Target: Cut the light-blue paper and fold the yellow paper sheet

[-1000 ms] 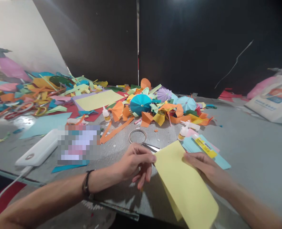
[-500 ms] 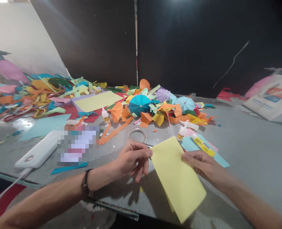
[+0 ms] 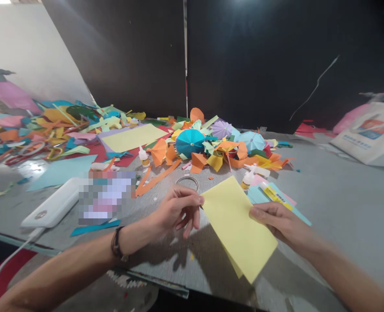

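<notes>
Evidently folded, otherwise unworked

Yellow paper is held above the desk, a corner pinched in fingers of the left hand, right edge gripped by the right hand. No pleats or cuts are seen. Farther back, pleated discs are found already formed.

Plain pale-yellow sheet, teal paper umbrella, grey tabletop, white bag with orange-and-blue print

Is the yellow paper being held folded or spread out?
Folded, it seems: the yellow paper has a second layer peeking out below its left edge.
</notes>
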Available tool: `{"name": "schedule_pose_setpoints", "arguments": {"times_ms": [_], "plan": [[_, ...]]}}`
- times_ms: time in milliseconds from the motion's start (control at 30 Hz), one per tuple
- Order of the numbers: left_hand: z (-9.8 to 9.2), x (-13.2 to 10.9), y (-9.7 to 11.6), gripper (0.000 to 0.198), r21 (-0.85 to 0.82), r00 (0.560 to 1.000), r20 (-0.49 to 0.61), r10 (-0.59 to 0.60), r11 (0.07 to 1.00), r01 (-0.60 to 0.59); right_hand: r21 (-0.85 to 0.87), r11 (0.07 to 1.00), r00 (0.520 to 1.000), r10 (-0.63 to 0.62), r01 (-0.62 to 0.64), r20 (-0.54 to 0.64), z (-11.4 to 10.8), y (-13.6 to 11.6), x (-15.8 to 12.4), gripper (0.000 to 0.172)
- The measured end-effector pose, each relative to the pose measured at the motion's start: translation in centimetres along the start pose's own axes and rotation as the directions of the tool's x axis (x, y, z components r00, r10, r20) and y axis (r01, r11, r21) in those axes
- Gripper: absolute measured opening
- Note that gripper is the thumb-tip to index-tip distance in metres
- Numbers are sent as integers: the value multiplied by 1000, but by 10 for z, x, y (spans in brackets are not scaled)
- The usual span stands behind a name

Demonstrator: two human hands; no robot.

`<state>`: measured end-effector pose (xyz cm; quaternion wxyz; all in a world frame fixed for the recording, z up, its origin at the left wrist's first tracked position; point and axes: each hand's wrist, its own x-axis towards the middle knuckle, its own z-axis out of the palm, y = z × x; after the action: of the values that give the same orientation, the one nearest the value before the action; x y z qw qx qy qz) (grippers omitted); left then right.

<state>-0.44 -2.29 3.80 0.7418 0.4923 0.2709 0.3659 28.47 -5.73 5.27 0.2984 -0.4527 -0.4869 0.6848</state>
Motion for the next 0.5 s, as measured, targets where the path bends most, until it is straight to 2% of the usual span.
{"name": "schedule_pose_setpoints", "arguments": {"times_ms": [333,500], "plan": [[-5,2,0,31,27,999,-34,8,1000,-7,-93,993,996,-75,71,-43,1,-3,3,38],[-12,5,0,38,81,1000,19,0,997,-1,-146,981,992,-127,126,-4,-4,0,3,41]]}}
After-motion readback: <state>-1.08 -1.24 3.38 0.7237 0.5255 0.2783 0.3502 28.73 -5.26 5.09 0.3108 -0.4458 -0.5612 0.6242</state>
